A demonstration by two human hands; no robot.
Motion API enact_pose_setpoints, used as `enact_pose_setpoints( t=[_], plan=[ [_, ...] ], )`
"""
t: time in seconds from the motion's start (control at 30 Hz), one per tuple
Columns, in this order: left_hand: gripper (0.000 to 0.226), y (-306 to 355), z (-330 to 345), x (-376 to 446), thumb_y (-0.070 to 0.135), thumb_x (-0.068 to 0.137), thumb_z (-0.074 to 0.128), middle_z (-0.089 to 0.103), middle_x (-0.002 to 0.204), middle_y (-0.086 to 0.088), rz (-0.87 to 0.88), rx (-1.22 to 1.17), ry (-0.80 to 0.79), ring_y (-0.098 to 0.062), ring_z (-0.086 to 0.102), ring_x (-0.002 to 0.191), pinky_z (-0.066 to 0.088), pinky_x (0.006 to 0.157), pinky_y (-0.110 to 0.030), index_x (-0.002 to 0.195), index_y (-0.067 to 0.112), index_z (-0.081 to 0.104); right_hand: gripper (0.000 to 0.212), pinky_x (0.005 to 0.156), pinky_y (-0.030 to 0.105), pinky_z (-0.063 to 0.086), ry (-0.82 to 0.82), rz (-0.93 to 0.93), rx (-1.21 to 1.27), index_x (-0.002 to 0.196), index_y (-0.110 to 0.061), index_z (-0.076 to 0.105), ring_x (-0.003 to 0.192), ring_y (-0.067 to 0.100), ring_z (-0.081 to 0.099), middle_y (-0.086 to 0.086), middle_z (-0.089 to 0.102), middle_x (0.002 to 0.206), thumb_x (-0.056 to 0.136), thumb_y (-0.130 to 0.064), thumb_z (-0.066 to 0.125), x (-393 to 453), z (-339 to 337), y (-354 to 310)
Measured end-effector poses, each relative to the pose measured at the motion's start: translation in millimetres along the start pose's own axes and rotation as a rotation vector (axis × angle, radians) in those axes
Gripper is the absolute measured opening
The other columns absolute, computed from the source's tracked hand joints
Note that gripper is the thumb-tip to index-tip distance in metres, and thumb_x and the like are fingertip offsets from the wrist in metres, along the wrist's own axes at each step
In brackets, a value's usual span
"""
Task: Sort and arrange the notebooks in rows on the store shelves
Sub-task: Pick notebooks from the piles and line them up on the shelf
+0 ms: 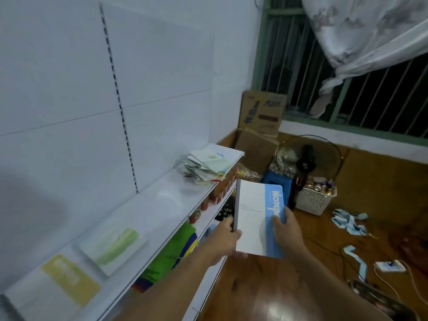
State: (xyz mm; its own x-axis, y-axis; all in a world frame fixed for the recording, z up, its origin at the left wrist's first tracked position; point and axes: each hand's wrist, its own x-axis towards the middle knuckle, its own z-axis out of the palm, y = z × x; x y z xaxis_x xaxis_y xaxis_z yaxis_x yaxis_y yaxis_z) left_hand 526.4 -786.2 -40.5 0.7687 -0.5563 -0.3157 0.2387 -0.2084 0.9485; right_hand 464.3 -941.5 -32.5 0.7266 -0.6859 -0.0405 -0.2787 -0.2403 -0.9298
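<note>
A white notebook with a blue band (pixel 257 216) is held in the air in front of the white shelf (pixel 162 195), just off its front edge. My left hand (pixel 224 239) grips its spine side and lower corner. My right hand (pixel 287 228) grips its blue edge. On the shelf lie a yellow-banded notebook (pixel 62 279) at the near left and a green-patterned notebook (pixel 113 246) beside it. A loose pile of notebooks (pixel 208 167) sits at the shelf's far end.
Lower shelves (pixel 215 212) hold green packets and red tins. On the wooden floor stand cardboard boxes (pixel 261 126), a fan (pixel 305 161), a white basket of cans (pixel 317 195), paper scraps (pixel 349 221) and a power strip with cables (pixel 389 266). A barred window is at the right.
</note>
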Motion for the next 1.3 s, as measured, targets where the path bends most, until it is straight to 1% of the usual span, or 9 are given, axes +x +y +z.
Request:
enact_pose_setpoints(
  t=[0.17,0.27,0.43,0.53,0.7,0.83,0.97,1.13,1.3],
  plan=[
    [0.039,30.2,-44.0,62.8,0.010,0.099,0.045,0.049,0.131,-0.004,0.021,-0.028,0.096,-0.032,0.054,0.114,0.061,0.068,-0.040,0.136,0.019,0.041,0.048,0.088,0.047,0.049,-0.052,-0.022,-0.022,0.142,-0.027,0.033,0.101,0.023,0.057,0.002,0.054,0.126,0.096,-0.029,0.048,75.6,48.4,-29.3],
    [0.031,36.7,-70.6,85.6,0.014,0.099,0.043,0.054,0.121,-0.005,0.039,-0.033,0.201,-0.026,0.058,0.101,0.061,0.059,-0.036,0.130,0.015,0.044,0.050,0.087,0.048,0.050,-0.142,-0.028,-0.025,0.143,-0.031,0.031,0.098,0.025,0.059,0.004,0.055,0.126,0.095,-0.027,0.046,111.1,84.6,-40.8],
    [0.021,31.6,-126.4,117.7,0.028,0.099,0.045,0.058,0.114,-0.009,-0.016,0.020,0.456,-0.028,0.062,0.100,0.061,0.066,-0.040,0.114,0.015,0.050,0.050,0.081,0.041,0.049,-0.338,-0.123,-0.019,0.144,-0.027,0.028,0.092,0.020,0.056,-0.005,0.048,0.114,0.098,-0.021,0.044,156.3,163.0,-67.8],
    [0.023,15.6,-168.0,129.1,0.024,0.098,0.044,0.060,0.105,-0.007,-0.052,0.168,0.638,-0.021,0.060,0.093,0.057,0.073,-0.036,0.113,0.010,0.055,0.039,0.077,0.039,0.048,-0.516,-0.246,-0.044,0.132,-0.028,0.041,0.092,0.023,0.057,-0.001,0.057,0.111,0.095,-0.015,0.046,179.2,220.2,-75.7],
    [0.014,-13.2,-207.5,126.8,0.016,0.097,0.048,0.057,0.102,-0.008,-0.175,0.198,0.889,-0.015,0.053,0.081,0.045,0.060,-0.020,0.107,0.009,0.052,0.034,0.063,0.024,0.042,-0.806,-0.436,-0.104,0.123,-0.017,0.049,0.080,0.017,0.058,0.005,0.063,0.107,0.092,-0.004,0.047,189.2,300.2,-82.8],
    [0.042,-33.8,-215.4,128.7,0.013,0.090,0.061,0.059,0.115,-0.013,-0.292,0.172,0.976,-0.025,0.060,0.100,0.049,0.075,-0.027,0.126,0.007,0.040,0.029,0.066,0.024,0.040,-0.931,-0.525,-0.192,0.124,-0.012,0.050,0.083,0.017,0.054,0.005,0.060,0.103,0.096,-0.012,0.049,191.5,344.6,-74.2],
    [0.054,-56.2,-211.5,134.2,0.012,0.089,0.061,0.054,0.123,-0.017,-0.437,0.221,1.056,-0.024,0.055,0.105,0.048,0.087,-0.034,0.134,0.000,0.033,0.010,0.051,0.013,0.031,-1.041,-0.591,-0.340,0.104,-0.009,0.053,0.066,0.008,0.048,0.003,0.056,0.091,0.095,-0.011,0.049,190.0,376.9,-58.9],
    [0.051,-73.1,-206.3,143.0,0.012,0.093,0.053,0.045,0.132,-0.017,-0.536,0.346,1.141,-0.026,0.047,0.118,0.038,0.095,-0.029,0.137,0.000,0.031,0.022,0.075,0.035,0.050,-1.063,-0.658,-0.506,0.111,-0.007,0.053,0.090,0.027,0.058,0.016,0.059,0.105,0.092,-0.018,0.053,186.8,406.9,-35.5],
    [0.049,-84.5,-201.2,143.8,0.014,0.096,0.050,0.039,0.137,-0.017,-0.579,0.417,1.166,-0.026,0.040,0.125,0.034,0.102,-0.030,0.141,0.004,0.032,0.033,0.081,0.039,0.047,-0.993,-0.720,-0.714,0.115,-0.001,0.050,0.102,0.033,0.053,0.018,0.050,0.113,0.093,-0.025,0.050,176.4,409.8,-25.0]
  ],
)
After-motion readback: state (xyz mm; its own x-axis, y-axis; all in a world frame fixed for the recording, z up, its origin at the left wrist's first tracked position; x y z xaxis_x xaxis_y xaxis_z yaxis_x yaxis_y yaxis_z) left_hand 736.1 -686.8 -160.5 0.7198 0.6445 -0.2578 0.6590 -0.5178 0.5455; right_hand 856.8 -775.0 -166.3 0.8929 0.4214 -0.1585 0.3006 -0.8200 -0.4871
